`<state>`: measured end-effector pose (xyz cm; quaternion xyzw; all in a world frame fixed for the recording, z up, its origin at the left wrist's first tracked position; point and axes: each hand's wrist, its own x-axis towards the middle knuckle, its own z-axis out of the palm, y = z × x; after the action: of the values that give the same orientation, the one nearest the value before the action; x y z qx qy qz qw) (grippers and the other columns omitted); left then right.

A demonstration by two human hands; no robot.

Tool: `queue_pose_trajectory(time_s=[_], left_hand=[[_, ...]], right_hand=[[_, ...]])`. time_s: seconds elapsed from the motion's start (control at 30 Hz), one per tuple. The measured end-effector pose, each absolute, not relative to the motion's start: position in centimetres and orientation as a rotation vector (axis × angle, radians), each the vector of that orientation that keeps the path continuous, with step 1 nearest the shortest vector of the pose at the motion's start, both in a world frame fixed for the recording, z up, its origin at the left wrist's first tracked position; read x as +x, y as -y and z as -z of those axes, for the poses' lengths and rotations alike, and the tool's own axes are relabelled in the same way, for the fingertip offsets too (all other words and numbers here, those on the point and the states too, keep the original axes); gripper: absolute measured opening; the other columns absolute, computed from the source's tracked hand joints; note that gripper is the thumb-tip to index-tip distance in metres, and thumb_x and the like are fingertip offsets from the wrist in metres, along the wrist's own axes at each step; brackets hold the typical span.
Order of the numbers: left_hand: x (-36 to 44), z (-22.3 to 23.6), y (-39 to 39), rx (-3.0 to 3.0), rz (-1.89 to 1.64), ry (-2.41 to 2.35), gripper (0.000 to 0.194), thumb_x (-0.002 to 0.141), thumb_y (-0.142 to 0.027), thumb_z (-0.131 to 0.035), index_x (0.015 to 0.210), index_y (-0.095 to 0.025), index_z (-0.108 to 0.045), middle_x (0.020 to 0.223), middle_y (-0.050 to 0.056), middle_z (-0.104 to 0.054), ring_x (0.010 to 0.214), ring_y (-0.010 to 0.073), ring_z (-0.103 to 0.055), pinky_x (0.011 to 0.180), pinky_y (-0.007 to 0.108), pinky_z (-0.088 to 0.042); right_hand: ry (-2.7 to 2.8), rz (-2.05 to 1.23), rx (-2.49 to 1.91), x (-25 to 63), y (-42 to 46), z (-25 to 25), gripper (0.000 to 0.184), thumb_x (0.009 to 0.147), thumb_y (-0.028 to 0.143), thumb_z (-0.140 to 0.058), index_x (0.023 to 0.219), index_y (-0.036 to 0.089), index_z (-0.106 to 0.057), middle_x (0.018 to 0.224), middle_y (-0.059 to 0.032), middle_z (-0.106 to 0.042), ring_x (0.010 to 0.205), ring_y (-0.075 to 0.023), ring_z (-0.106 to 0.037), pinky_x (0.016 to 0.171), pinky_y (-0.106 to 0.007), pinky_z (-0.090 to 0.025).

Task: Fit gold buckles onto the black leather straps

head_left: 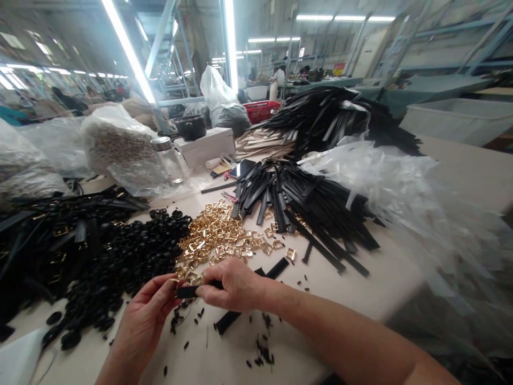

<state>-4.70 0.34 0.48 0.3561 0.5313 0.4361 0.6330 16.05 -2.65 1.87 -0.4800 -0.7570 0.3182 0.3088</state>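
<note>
Between my two hands is a short black strap [187, 292], its end reaching my left fingertips. My right hand [234, 286] is closed around the strap, thumb on top. My left hand [150, 307] is pinched at the strap's end, with a bit of gold metal showing at the fingertips that looks like a buckle. Just beyond the hands spreads a heap of gold buckles [218, 230]. Left of it lies a pile of small black loops [140, 251]. Another black strap [227, 321] rests on the table under my right wrist.
Cut black straps [280, 187] fan out behind the buckles, beside clear plastic sheets [385, 176]. Finished-looking straps with buckles [60, 235] pile up at far left. A glass jar [170, 163], a white box [206, 149] and small pink-handled snips [230, 197] stand or lie farther back. Black scraps [262, 350] dot the near table.
</note>
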Motion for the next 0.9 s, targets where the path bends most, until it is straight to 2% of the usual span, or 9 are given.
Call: queue_pose_trajectory(time_s=[0.23,0.37,0.53,0.73,0.9], left_hand=[[-4.3,-0.6,0.1,0.836,-1.082,-1.135,0.038,0.052,-0.042,-0.093,0.077,-0.019,-0.076,0.084,0.004,-0.077,0.076,0.0173,-0.071,0.070,0.022,-0.059],[-4.4,0.0,0.1,0.847,-1.160,-1.075,0.033,0.056,-0.040,-0.091,0.078,-0.021,-0.077,0.089,0.003,-0.077,0.083,0.0186,-0.072,0.079,0.025,-0.059],[-4.4,0.1,0.7,0.891,-1.289,-1.019,0.030,0.059,-0.038,-0.090,0.081,-0.022,-0.078,0.098,0.003,-0.077,0.090,0.0182,-0.072,0.084,0.022,-0.057],[-4.9,0.0,1.4,1.003,-1.293,-0.927,0.020,0.068,-0.037,-0.084,0.072,-0.021,-0.075,0.104,0.004,-0.075,0.096,0.0220,-0.072,0.084,0.025,-0.058],[-5.0,0.3,1.6,1.002,-1.279,-0.947,0.019,0.069,-0.031,-0.085,0.084,-0.024,-0.076,0.103,0.002,-0.076,0.096,0.0195,-0.072,0.083,0.022,-0.058]], right_hand=[[1.654,-1.538,-1.174,14.9,3.2,-1.7,0.016,0.088,0.026,-0.054,0.082,0.015,-0.065,0.060,0.0048,-0.058,0.045,-0.0035,-0.048,0.046,-0.014,-0.035],[1.315,-1.818,-1.039,14.8,2.9,-1.2,0.019,0.091,0.025,-0.053,0.079,0.013,-0.062,0.057,0.0058,-0.055,0.039,-0.0021,-0.041,0.040,-0.014,-0.031],[0.919,-2.121,-0.821,14.5,2.6,-0.7,0.023,0.091,0.029,-0.054,0.078,0.011,-0.061,0.054,0.0043,-0.055,0.033,-0.0023,-0.037,0.033,-0.014,-0.024],[0.727,-2.267,-0.643,14.5,2.7,-0.7,0.020,0.087,0.027,-0.058,0.079,0.009,-0.060,0.055,0.0029,-0.055,0.033,-0.0010,-0.036,0.033,-0.012,-0.021],[0.742,-2.257,-0.609,14.6,2.6,-0.6,0.023,0.085,0.031,-0.062,0.079,0.009,-0.060,0.056,0.0024,-0.056,0.034,-0.0011,-0.037,0.033,-0.012,-0.022]])
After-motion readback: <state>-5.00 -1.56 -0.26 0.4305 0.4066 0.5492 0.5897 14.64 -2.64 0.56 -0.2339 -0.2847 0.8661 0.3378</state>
